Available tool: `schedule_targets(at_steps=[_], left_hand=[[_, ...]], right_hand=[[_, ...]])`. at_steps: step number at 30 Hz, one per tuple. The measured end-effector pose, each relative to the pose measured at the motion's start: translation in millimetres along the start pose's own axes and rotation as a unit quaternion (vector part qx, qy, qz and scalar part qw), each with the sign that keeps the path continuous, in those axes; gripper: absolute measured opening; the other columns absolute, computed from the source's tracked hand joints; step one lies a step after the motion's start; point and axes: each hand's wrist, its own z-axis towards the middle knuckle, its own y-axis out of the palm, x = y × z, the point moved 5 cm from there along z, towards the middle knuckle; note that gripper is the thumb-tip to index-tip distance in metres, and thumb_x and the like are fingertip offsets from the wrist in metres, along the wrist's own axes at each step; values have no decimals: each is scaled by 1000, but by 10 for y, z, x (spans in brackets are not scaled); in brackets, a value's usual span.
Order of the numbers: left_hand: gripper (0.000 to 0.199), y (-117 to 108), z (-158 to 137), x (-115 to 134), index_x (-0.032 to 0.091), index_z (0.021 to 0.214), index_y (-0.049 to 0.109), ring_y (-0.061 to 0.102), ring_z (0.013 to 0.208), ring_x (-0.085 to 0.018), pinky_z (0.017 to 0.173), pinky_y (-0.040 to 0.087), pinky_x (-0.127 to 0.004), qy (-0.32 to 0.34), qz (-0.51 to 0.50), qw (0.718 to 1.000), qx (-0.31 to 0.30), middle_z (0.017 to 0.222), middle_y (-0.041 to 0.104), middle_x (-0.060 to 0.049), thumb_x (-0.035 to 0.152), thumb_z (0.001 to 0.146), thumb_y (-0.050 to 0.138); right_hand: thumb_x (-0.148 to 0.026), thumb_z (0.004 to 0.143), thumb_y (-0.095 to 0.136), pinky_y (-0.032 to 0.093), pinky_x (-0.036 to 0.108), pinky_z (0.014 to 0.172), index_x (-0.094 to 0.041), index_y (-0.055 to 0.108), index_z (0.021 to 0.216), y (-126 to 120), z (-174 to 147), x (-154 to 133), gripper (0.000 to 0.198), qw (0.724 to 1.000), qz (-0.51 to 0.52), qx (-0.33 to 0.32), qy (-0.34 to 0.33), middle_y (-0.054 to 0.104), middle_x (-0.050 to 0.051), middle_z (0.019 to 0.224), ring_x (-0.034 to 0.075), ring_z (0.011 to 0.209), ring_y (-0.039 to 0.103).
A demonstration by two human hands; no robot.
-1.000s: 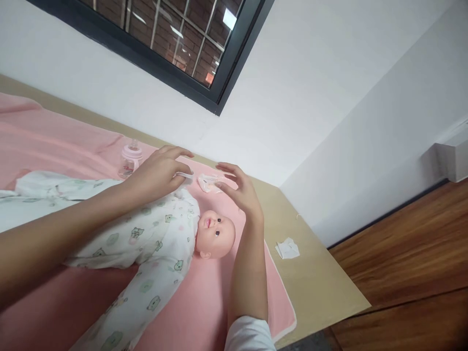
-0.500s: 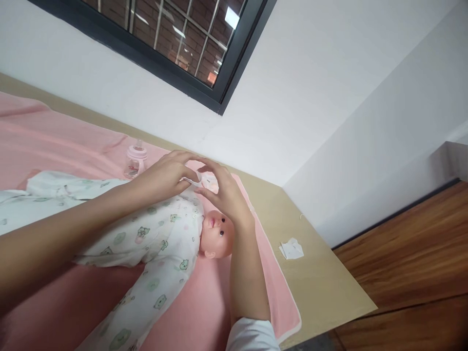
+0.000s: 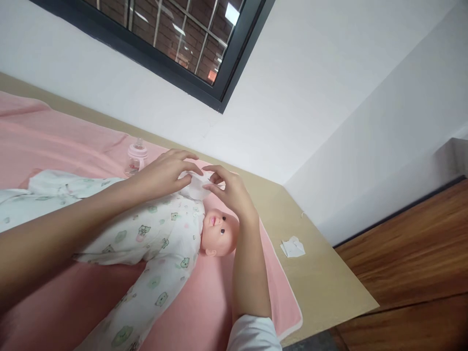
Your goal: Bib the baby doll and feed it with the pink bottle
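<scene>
A thin white tissue is spread between my two hands, above the far shoulder of a doll. My left hand holds its left side near the thumb, with the fingers curved over it. At its right side, my right hand pinches the edge between thumb and fingers. Below them the doll lies on its back, its head to the right. It wears a white suit printed with green bears. The doll's far sleeve end is hidden behind my left hand and forearm.
A pink blanket covers much of the tan table. A baby bottle with a pink collar stands behind my left wrist. A crumpled white tissue lies at the right. The wall and dark-framed window rise behind.
My hands have drawn slightly apart, and the white tissue, bunched between the fingers before, now hangs more spread out. The doll and the bottle stay where they were.
</scene>
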Motion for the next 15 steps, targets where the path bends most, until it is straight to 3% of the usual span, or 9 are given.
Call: schedule_targets(at_steps=[5, 9, 12, 15], left_hand=[[47, -112, 56, -249, 16, 131, 62, 47, 134, -30, 114, 34, -46, -50, 17, 999, -9, 142, 57, -11, 35, 93, 42], [59, -424, 35, -488, 7, 144, 45, 53, 127, -34, 109, 40, -47, -127, 29, 992, 3, 142, 54, -17, 42, 97, 37], [69, -662, -44, -813, 10, 151, 31, 60, 117, -31, 101, 44, -40, -217, 25, 976, 26, 139, 53, -12, 52, 96, 36], [75, -726, -119, -1255, 13, 151, 27, 62, 114, -30, 97, 45, -37, -256, 30, 966, 33, 140, 53, -11, 59, 93, 36]], right_hand=[[-16, 80, 60, 49, 31, 80, -26, 64, 118, -173, -29, 614, 39, 987, -67, 72, 129, 66, 1, 90, 14, 76, 58], [-14, 78, 60, 46, 30, 74, -26, 58, 121, -336, -171, 1050, 45, 959, -95, 113, 241, 66, 1, 88, 16, 78, 59], [-16, 80, 59, 43, 28, 69, -25, 55, 115, -423, -294, 1257, 37, 936, -86, 134, 315, 67, 1, 88, 17, 78, 60], [-17, 82, 57, 40, 28, 67, -21, 52, 103, -461, -387, 1395, 22, 912, -94, 151, 370, 67, 2, 85, 18, 77, 60]])
